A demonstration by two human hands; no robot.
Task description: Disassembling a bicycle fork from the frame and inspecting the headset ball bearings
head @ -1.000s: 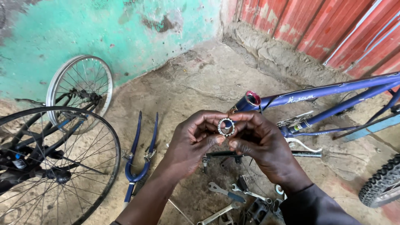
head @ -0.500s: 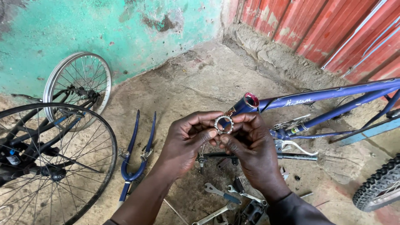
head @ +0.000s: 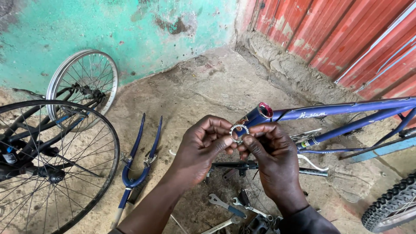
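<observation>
So I've got both hands up in the middle of the view, pinching a small metal ring [head: 238, 131] with little balls set around it, looks like a bearing ring. My left hand [head: 201, 147] is curled in close, thumb and forefinger nipped on the ring's left edge, other fingers folded. My right hand [head: 271, 162] does the same from the right, thumb tip pressed on the lower edge, fingers bent tight. Neither hand is spread at all.

The ring sits just in front of the open end of the blue bike frame [head: 338, 110], which runs off to the right. Can't tell if it actually touches the tube.

Down on the dirt floor: a blue fork [head: 136, 164] lies to the left, a couple of spanners [head: 225, 207] near me under my wrists, a black handlebar [head: 268, 167] behind my right hand. Far left there's a bare rim [head: 82, 82] leaning on the green wall, and a tyred wheel [head: 56, 164] nearer.
</observation>
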